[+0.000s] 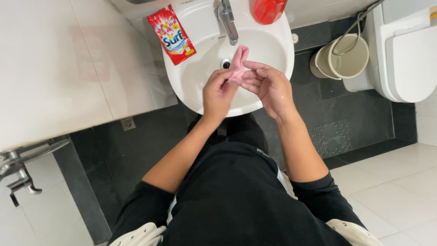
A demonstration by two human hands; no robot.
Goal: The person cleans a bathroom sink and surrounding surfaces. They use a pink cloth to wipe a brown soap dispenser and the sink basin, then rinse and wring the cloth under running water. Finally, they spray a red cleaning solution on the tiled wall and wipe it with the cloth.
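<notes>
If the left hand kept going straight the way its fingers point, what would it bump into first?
The left hand already grips the pink cloth; beyond that, probably the metal tap over the white sink, though depth is unclear.

Both hands, the left hand (219, 93) and the right hand (268, 86), are meeting over the front of the basin (191, 84), filling the room there with a pink cloth (237, 64) between them. The tap (227, 20) is jutting over the bowl just behind the cloth, blocking a straight reach backward. A red sachet (171, 34) is lying on the rim's far left and a red bottle (268, 10) is standing far right. The bowl's left side is lying open. A bucket (341, 57) is crowding the floor right of the basin.
</notes>
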